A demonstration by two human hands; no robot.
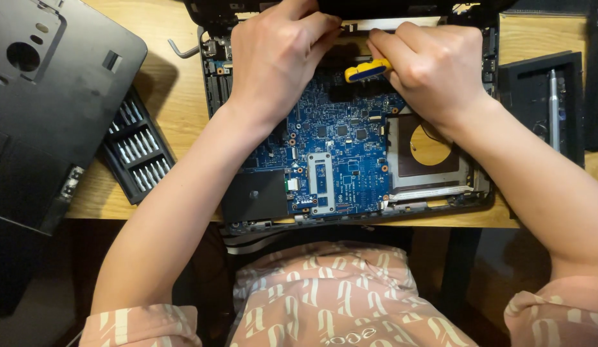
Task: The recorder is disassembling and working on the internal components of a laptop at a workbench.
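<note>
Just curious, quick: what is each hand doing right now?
Left hand: curled, fingertips pressed on the opened laptop; grip cannot be told.
Right hand: closed on a yellow-and-blue tool.

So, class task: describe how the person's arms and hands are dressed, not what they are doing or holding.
Both hands, left hand and right hand, are bare: no gloves, rings or watch visible. Forearms are uncovered. Short pink sleeves with a cream pattern cover the upper arms.
</note>
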